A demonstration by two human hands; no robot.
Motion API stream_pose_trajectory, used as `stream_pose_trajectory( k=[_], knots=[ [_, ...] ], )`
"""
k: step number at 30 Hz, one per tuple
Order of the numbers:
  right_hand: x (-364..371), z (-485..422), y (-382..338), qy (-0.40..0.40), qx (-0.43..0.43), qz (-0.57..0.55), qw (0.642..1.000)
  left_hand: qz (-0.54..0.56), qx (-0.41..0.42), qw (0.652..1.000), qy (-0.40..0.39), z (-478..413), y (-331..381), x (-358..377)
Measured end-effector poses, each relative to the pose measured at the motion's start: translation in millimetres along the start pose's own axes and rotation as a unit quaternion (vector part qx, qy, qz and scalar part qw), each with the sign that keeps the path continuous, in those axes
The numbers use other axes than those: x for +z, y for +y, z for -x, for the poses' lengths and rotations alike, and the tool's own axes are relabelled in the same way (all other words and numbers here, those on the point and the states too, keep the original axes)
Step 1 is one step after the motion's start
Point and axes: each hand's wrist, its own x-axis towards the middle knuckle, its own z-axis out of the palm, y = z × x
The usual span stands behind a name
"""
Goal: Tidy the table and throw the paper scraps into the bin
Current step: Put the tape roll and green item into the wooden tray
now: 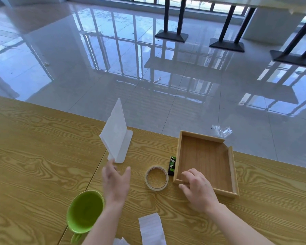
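A white stand is upright on the wooden table. My left hand is just in front of its base, fingers apart, holding nothing. My right hand rests on the near left corner of an empty wooden tray, fingers curled over its rim. Between my hands lie a roll of clear tape and a small green and black eraser. A white paper scrap lies near the table's front edge. Another scrap shows at the bottom edge.
A green cup stands by my left forearm. A crumpled clear plastic wrapper lies on the tiled floor beyond the table's far edge. Black table legs stand further back. No bin is in view.
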Motion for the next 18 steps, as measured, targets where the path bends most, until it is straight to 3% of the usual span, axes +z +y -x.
stream_pose_trajectory(
  k=[4, 8, 12, 18],
  knots=[
    [-4.7, -2.9, -1.6, 0.012, -0.004, -0.002, 1.000, -0.091, 0.103, 0.985, -0.104, 29.6, -1.4, 28.8],
    [-6.7, -12.5, -9.6, 0.014, -0.016, 0.002, 1.000, -0.239, 0.195, 0.926, -0.217, 43.3, -6.9, 57.2],
    [-7.5, -29.5, -18.3, 0.026, -0.031, 0.020, 0.999, -0.332, 0.222, 0.892, -0.209, 36.1, -2.1, 73.9],
    [-9.3, -65.2, -32.2, -0.011, -0.058, 0.108, 0.992, -0.343, 0.231, 0.894, -0.173, 21.0, 2.9, 80.9]
  ],
)
